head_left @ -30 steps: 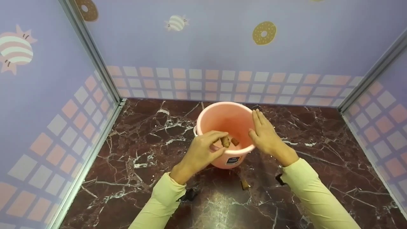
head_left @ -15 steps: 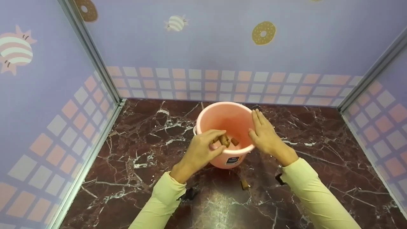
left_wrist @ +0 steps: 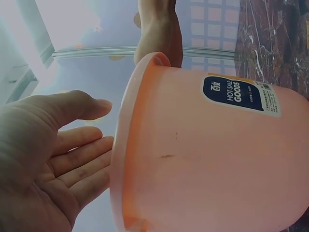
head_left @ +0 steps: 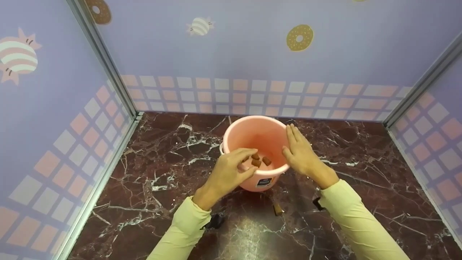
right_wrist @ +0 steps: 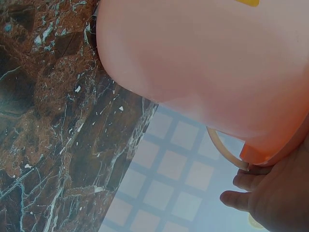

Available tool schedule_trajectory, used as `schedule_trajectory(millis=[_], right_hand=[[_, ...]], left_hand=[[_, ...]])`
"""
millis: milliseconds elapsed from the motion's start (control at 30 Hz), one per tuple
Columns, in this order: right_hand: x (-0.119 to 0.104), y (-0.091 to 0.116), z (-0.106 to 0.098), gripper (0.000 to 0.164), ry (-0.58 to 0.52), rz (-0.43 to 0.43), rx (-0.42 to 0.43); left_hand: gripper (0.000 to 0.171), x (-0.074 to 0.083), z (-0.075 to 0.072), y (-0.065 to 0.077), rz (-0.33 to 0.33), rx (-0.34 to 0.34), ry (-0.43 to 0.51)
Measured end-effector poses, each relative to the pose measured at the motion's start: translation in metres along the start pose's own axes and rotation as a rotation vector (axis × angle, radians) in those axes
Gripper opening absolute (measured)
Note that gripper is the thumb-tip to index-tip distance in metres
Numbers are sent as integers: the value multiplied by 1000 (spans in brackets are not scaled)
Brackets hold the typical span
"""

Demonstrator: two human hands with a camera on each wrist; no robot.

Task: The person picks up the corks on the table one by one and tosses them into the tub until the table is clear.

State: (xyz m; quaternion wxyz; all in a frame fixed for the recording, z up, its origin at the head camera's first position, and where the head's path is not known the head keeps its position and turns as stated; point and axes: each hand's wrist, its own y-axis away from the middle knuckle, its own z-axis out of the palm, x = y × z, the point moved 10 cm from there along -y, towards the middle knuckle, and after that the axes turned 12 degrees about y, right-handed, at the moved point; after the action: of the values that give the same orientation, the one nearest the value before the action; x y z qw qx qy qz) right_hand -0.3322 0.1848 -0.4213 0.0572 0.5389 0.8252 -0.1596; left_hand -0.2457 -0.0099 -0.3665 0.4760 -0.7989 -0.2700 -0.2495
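Observation:
A pink plastic bucket (head_left: 265,124) stands upright on the marbled surface, its label (left_wrist: 236,94) facing the wearer. On its floor lie 3 small, stubby brown cork-like pieces, including one (head_left: 266,161) on the right and another (head_left: 256,163) nearer the left hand. Over the near left rim hovers my left hand (head_left: 227,175); thumb and fingers are apart, with nothing between them. My right hand (head_left: 302,153) rests at the bucket's right rim with fingers extended and the thumb at the inner side. In the right wrist view, its fingers (right_wrist: 236,200) show outside the rim, beside the handle (right_wrist: 224,147).
Another brown tapered piece (head_left: 277,209) lies on the dark red marbled surface (head_left: 162,162) in front of the bucket. Patterned panels enclose the back (head_left: 249,54), left (head_left: 65,108) and right (head_left: 440,119). A metal edge strip (head_left: 108,173) runs along the left.
My left hand has let go of brown pieces, which dropped and now lie on the bucket's floor beside the one there before. The right hand and the bucket have stayed in place.

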Motion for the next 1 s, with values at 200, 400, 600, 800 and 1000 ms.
schedule_trajectory(millis=[200,400,600,800,1000], right_hand=[[0,0,0,73,4,-3,-1],[-1,0,0,73,2,0,-4],[-1,0,-1,73,1,-6,3],[0,-1,0,73,2,-8,8],[0,-1,1,74,4,-12,9]], left_hand=[[39,7,0,3,19,5,-14],[38,15,1,5,43,11,-28],[41,24,3,9,76,21,5],[40,28,7,13,94,25,17],[39,31,9,16,107,20,32]])
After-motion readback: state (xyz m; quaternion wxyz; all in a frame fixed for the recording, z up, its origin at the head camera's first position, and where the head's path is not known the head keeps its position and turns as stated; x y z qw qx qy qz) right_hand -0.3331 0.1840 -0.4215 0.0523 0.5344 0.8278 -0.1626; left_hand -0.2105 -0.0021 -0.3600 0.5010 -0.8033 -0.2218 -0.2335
